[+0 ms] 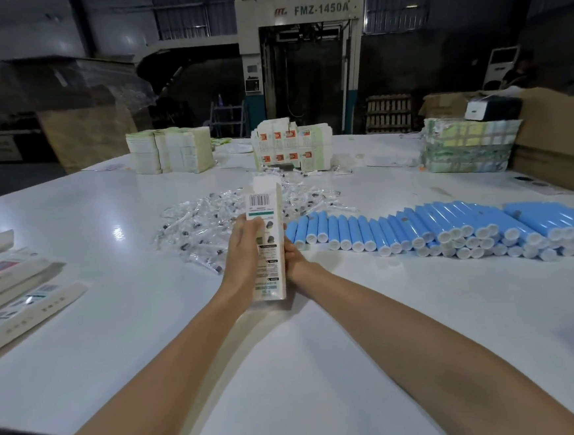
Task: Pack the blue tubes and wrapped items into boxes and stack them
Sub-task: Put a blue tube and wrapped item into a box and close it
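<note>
Both hands hold a long white printed box [270,253] upright over the white table [115,316], its top flap open. My left hand [244,255] grips its left side with fingers curled round the front. My right hand [293,254] grips the right side, mostly hidden behind the box. A long row of blue tubes [451,228] with white caps lies to the right. A heap of clear wrapped items [210,223] lies just behind the box.
Several flat boxes [20,289] lie at the left edge. Stacks of flat cartons [170,151] and printed boxes [290,148] stand at the back. A wrapped bundle [469,148] and brown cardboard cartons [561,140] occupy the far right.
</note>
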Demonstrator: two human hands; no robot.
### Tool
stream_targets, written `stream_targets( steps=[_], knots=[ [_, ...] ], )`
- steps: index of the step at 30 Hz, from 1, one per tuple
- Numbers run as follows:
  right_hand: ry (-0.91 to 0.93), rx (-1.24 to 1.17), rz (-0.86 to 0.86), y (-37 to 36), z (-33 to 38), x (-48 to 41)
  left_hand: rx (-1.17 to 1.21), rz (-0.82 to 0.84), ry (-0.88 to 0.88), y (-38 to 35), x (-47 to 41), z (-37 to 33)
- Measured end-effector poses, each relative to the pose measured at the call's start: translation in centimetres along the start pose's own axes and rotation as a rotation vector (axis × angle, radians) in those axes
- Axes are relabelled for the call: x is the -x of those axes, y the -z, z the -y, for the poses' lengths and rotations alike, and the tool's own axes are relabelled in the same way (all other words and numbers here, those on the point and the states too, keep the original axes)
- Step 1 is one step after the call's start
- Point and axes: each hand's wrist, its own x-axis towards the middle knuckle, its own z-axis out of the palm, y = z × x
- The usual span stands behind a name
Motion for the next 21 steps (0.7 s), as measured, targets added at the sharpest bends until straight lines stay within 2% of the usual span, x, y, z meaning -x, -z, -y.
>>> stream_targets(
  steps=[1, 2, 6, 7, 11, 14, 16, 18, 21],
  knots=[
    [-0.091, -0.091, -0.031, 0.1, 0.1, -0.2, -0.002, 0.011, 0.000, 0.0, 0.1, 0.0],
    [-0.066, -0.132, -0.006, -0.2, -0.4, -0.3, -0.009, 0.021, 0.001, -0.1, 0.2, -0.1],
    [-0.157, -0.104, 0.022, 1.2, 1.8, 1.9, -0.019, 0.067, 0.014, -0.2, 0.5, -0.3],
    [-0.193, -0.222, 0.036, 1.7, 2.3, 2.2, 0.004, 0.078, 0.023, -0.2, 0.5, -0.4],
    [0.034, -0.294, -0.166, 3.8, 3.8, 1.8, 0.141, 0.147, 0.064, -0.3, 0.5, -0.8],
    [0.082, -0.185, -0.385, 7.3, 4.1, 1.7, 0.168, 0.235, 0.056, -0.3, 0.5, -1.0],
    [0.124, -0.228, -0.538, 10.3, 4.9, 2.2, 0.131, 0.257, 0.058, -0.2, 0.6, -0.8],
    [0.185, -0.313, -0.594, 13.1, 6.2, 2.7, 0.081, 0.265, 0.064, -0.3, 0.6, -0.6],
    [0.294, -0.362, -0.552, 15.6, 8.2, 3.2, 0.001, 0.282, 0.043, -0.7, 0.9, 0.0]
  ],
)
